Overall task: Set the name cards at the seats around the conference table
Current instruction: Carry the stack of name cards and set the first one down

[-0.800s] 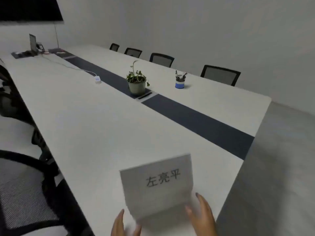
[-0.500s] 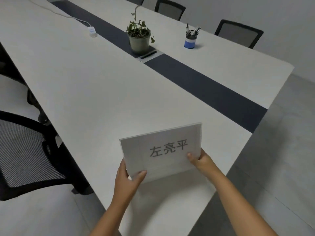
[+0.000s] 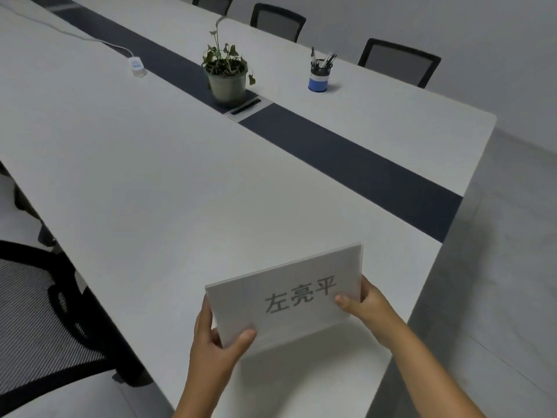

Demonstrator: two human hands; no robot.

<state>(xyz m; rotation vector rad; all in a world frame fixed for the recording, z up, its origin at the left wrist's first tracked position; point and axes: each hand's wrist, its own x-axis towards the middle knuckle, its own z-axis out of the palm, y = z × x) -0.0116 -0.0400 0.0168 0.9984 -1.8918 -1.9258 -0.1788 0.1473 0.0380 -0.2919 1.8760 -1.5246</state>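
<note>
The name card [image 3: 286,297] is held upright over the near corner of the conference table [image 3: 150,176]; whether its base touches is not clear. It is pinched at the lower left edge by the left hand [image 3: 215,348] and at the right edge by the right hand [image 3: 366,303]. If released unevenly, it could be tipped over or left crooked near the table edge.

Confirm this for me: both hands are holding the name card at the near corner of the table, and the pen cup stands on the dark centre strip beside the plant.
One detail is wrong. The head view shows the pen cup on the white tabletop beyond the dark centre strip, not on it. The rest holds: the left hand and right hand both hold the name card at the near corner, and the plant stands on the strip.
</note>
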